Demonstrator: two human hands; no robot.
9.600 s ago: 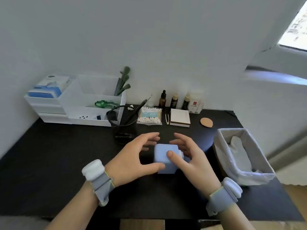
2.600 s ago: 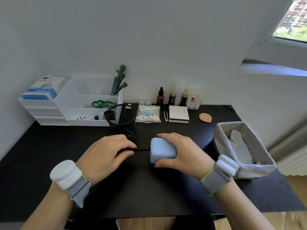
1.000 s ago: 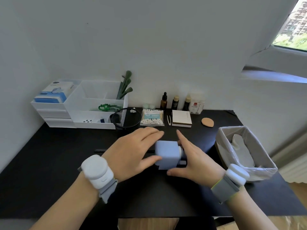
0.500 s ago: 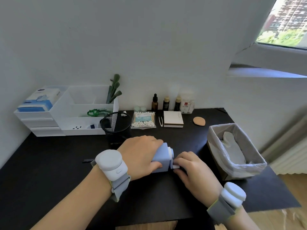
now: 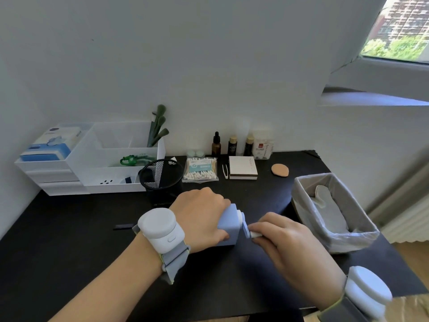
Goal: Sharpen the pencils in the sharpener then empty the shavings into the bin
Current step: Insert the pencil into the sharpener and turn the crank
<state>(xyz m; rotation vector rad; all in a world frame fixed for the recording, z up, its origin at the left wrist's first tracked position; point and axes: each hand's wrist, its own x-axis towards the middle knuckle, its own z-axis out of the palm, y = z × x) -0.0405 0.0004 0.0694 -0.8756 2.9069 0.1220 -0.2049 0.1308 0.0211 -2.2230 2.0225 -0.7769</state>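
Observation:
A pale blue box-shaped sharpener [image 5: 229, 225] stands on the black desk [image 5: 69, 247]. My left hand [image 5: 200, 218] is clamped over its top and left side. My right hand [image 5: 282, 240] pinches the white crank handle [image 5: 255, 234] on the sharpener's right end. The black end of a pencil [image 5: 122, 227] sticks out to the left behind my left wrist; the rest of it is hidden by my hand. The bin [image 5: 332, 212], a grey box lined with a plastic bag, sits at the right of the desk.
A black mesh pen cup [image 5: 162, 180] stands just behind my left hand. Behind it are a white organiser [image 5: 92, 168], a cotton-bud pack [image 5: 200, 169], a white notepad [image 5: 242, 168], small bottles [image 5: 232, 145] and a tan sponge [image 5: 279, 170].
My left hand has come to rest over the sharpener's body. My right hand moved from its side to the crank handle and closed on it. The view shifted slightly.

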